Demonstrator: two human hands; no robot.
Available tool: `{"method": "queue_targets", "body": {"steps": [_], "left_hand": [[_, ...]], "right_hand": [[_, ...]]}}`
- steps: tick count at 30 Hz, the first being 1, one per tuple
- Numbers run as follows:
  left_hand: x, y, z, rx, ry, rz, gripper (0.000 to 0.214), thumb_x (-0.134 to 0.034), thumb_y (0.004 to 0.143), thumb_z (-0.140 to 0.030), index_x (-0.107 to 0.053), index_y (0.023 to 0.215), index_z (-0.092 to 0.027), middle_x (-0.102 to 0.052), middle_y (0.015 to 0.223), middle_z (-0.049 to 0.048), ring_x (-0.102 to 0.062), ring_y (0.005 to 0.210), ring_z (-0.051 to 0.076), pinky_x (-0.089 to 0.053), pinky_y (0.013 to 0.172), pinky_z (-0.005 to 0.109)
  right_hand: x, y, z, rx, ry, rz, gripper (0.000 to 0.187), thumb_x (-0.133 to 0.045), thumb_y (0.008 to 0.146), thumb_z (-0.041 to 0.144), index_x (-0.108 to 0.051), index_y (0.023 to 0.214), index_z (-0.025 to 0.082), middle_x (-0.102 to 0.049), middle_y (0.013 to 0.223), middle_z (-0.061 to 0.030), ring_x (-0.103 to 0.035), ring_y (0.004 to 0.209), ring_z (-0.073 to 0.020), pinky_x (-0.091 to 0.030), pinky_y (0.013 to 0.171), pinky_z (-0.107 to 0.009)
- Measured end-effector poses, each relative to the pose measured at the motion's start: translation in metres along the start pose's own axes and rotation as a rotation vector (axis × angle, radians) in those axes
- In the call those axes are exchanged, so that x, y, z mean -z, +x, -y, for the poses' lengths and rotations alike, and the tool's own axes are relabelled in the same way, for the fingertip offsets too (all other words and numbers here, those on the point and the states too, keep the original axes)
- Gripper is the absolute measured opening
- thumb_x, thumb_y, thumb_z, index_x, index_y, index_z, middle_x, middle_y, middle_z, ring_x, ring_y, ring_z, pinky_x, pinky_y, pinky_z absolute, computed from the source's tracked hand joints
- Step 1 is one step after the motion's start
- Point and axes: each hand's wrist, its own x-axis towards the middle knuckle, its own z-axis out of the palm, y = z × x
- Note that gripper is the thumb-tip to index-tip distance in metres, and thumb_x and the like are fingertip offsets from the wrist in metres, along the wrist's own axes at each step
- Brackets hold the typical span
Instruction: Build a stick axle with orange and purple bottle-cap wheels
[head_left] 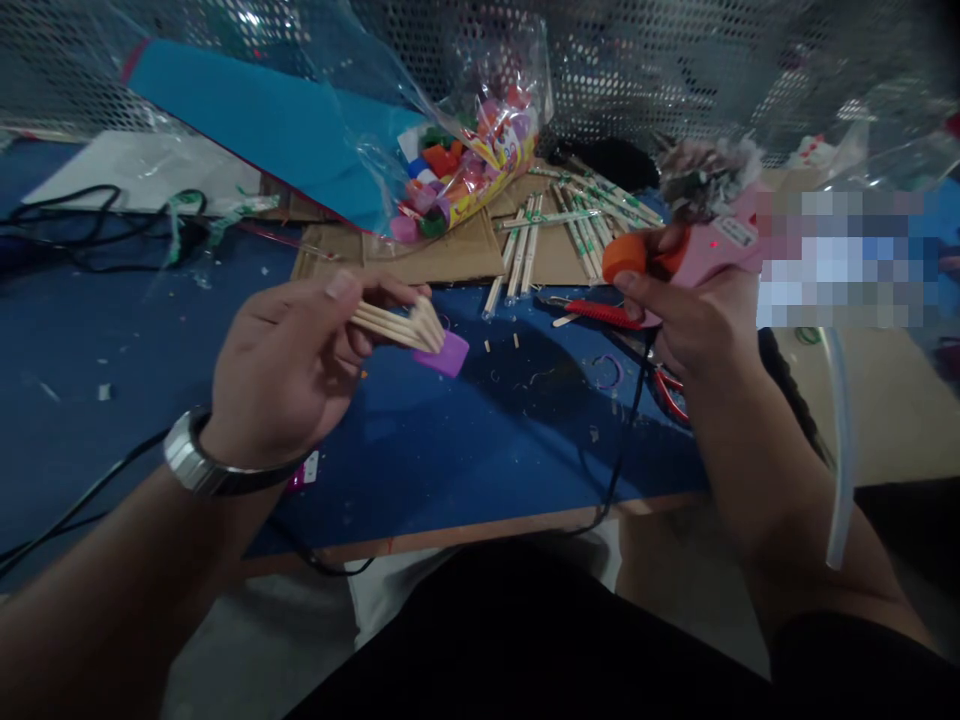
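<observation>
My left hand (pixel 289 365) is closed round a fan-shaped bundle of wooden sticks (pixel 401 323) with a small purple piece (pixel 444 354) at its tip, held above the blue table. A metal watch (pixel 193 462) sits on that wrist. My right hand (pixel 686 320) grips a pink hot glue gun (pixel 705 255) with an orange nozzle (pixel 624 256) that points left toward the sticks. A gap of about a hand's width separates the nozzle from the bundle. The gun's black cord (pixel 626 440) hangs down over the table edge.
On the blue table (pixel 480 430) lie cardboard sheets (pixel 450 255), several wrapped chopsticks (pixel 570 215), red-handled pliers (pixel 600 312) and a clear bag of coloured pieces (pixel 465 170). A teal sheet (pixel 262 120) leans on the mesh wall. Black cables (pixel 82 225) lie at left.
</observation>
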Motion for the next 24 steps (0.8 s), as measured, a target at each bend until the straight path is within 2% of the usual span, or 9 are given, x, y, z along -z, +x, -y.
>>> {"method": "queue_targets", "body": {"steps": [3,7,10,13,15,17,19,22,24], "left_hand": [[0.001,-0.005,0.002,-0.116,0.269,-0.005,0.049,-0.070,0.107,-0.034,-0.065,0.062,-0.019,-0.083,0.114,-0.0022,-0.071,0.103,0.019,-0.050,0.077,0.036],[0.000,-0.009,0.001,-0.302,0.501,0.008,0.044,-0.071,0.105,-0.031,-0.069,0.063,-0.023,-0.079,0.098,-0.0006,-0.072,0.103,0.022,-0.053,0.095,0.040],[-0.001,-0.010,0.002,-0.376,0.578,0.016,0.042,-0.071,0.105,-0.032,-0.070,0.063,-0.024,-0.080,0.094,-0.0004,-0.073,0.095,0.021,-0.052,0.089,0.040],[-0.002,-0.011,0.004,-0.473,0.618,0.035,0.040,-0.071,0.105,-0.030,-0.069,0.066,-0.024,-0.080,0.086,-0.0013,-0.072,0.090,0.019,-0.053,0.088,0.041],[-0.003,-0.011,0.005,-0.505,0.641,0.045,0.039,-0.070,0.104,-0.027,-0.068,0.065,-0.025,-0.078,0.081,-0.0016,-0.071,0.087,0.019,-0.055,0.088,0.041],[-0.005,-0.012,0.003,-0.495,0.674,0.050,0.040,-0.069,0.103,-0.026,-0.067,0.063,-0.025,-0.077,0.079,-0.0012,-0.072,0.087,0.019,-0.056,0.087,0.041],[-0.008,-0.013,-0.001,-0.478,0.693,0.038,0.043,-0.069,0.102,-0.027,-0.064,0.060,-0.026,-0.076,0.075,-0.0008,-0.072,0.082,0.019,-0.054,0.080,0.040],[-0.011,-0.013,-0.008,-0.450,0.760,0.009,0.048,-0.070,0.102,-0.033,-0.061,0.055,-0.025,-0.075,0.072,-0.0006,-0.068,0.069,0.016,-0.046,0.065,0.037],[-0.010,-0.013,-0.009,-0.459,0.807,0.056,0.047,-0.069,0.100,-0.032,-0.062,0.054,-0.024,-0.077,0.073,-0.0007,-0.065,0.065,0.013,-0.043,0.063,0.034]], "right_hand": [[-0.015,-0.010,0.011,-0.087,0.239,-0.057,0.046,-0.097,0.073,0.024,-0.059,0.099,0.028,-0.075,0.098,0.0022,-0.051,0.053,-0.0057,-0.038,0.047,-0.029],[-0.032,-0.025,0.023,-0.212,0.299,0.047,0.049,-0.100,0.067,0.024,-0.061,0.096,0.028,-0.068,0.091,0.0052,-0.054,0.053,-0.0085,-0.042,0.046,-0.029],[-0.036,-0.035,0.025,-0.284,0.277,0.134,0.051,-0.104,0.067,0.033,-0.064,0.098,0.027,-0.067,0.099,0.0014,-0.056,0.059,-0.0118,-0.049,0.049,-0.032],[-0.035,-0.043,0.023,-0.263,0.192,0.190,0.052,-0.104,0.069,0.043,-0.066,0.101,0.029,-0.070,0.114,-0.0046,-0.071,0.086,-0.0235,-0.067,0.073,-0.042],[-0.036,-0.047,0.023,-0.234,0.133,0.239,0.049,-0.103,0.071,0.045,-0.066,0.101,0.031,-0.071,0.119,-0.0059,-0.073,0.109,-0.0305,-0.068,0.096,-0.049],[-0.037,-0.050,0.024,-0.205,0.093,0.295,0.045,-0.102,0.073,0.043,-0.066,0.098,0.032,-0.071,0.117,-0.0058,-0.071,0.119,-0.0323,-0.064,0.109,-0.053],[-0.040,-0.052,0.025,-0.186,0.080,0.343,0.042,-0.100,0.075,0.042,-0.065,0.096,0.033,-0.070,0.114,-0.0053,-0.071,0.120,-0.0320,-0.062,0.114,-0.053],[-0.043,-0.055,0.024,-0.173,0.063,0.396,0.040,-0.098,0.079,0.040,-0.064,0.098,0.032,-0.070,0.113,-0.0048,-0.073,0.117,-0.0314,-0.062,0.111,-0.053],[-0.044,-0.057,0.022,-0.147,-0.003,0.417,0.037,-0.096,0.081,0.037,-0.065,0.101,0.031,-0.072,0.115,-0.0058,-0.072,0.117,-0.0314,-0.061,0.113,-0.052]]}}
